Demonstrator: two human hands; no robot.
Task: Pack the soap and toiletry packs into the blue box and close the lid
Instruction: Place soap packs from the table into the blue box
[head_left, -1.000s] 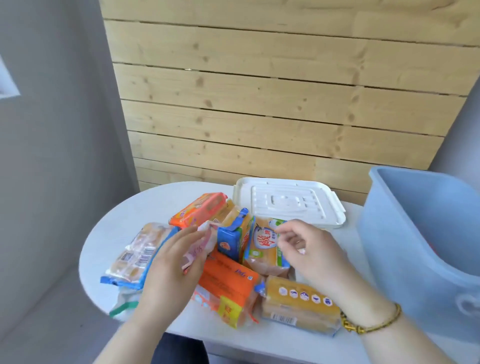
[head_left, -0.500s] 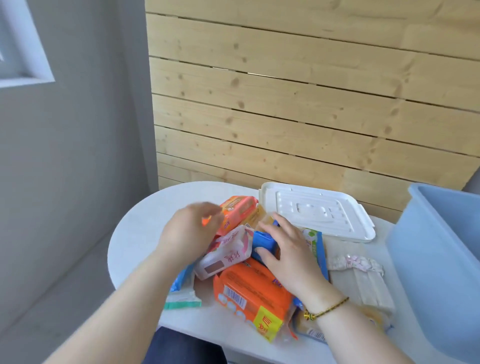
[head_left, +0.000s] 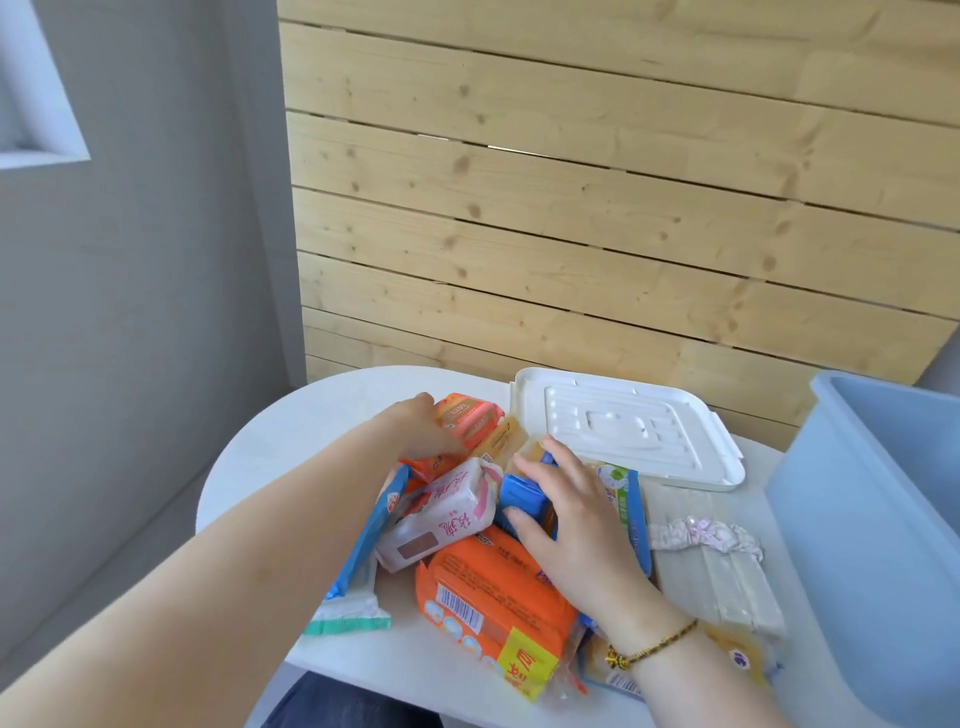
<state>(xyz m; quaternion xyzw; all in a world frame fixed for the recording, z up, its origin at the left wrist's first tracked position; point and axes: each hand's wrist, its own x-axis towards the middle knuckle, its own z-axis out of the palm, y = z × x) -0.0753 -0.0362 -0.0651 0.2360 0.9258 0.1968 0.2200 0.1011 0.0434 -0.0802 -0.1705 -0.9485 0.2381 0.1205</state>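
Glossy orange, blue and pink-white wrapped packs (head_left: 483, 566) lie heaped on the round white table (head_left: 291, 447) beside the open pale-blue plastic box (head_left: 857, 519), left hand (head_left: 415, 428) curled round a far orange soap pack (head_left: 470, 418), right hand (head_left: 576, 525) spread flat on a blue pack (head_left: 522, 493).

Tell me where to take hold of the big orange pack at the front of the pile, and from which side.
Probably best is the left end of the big orange pack: reach over its top face and pinch against the near barcode face, coming from the near left. That end lies beside bare table, while the right hand covers its far right part.
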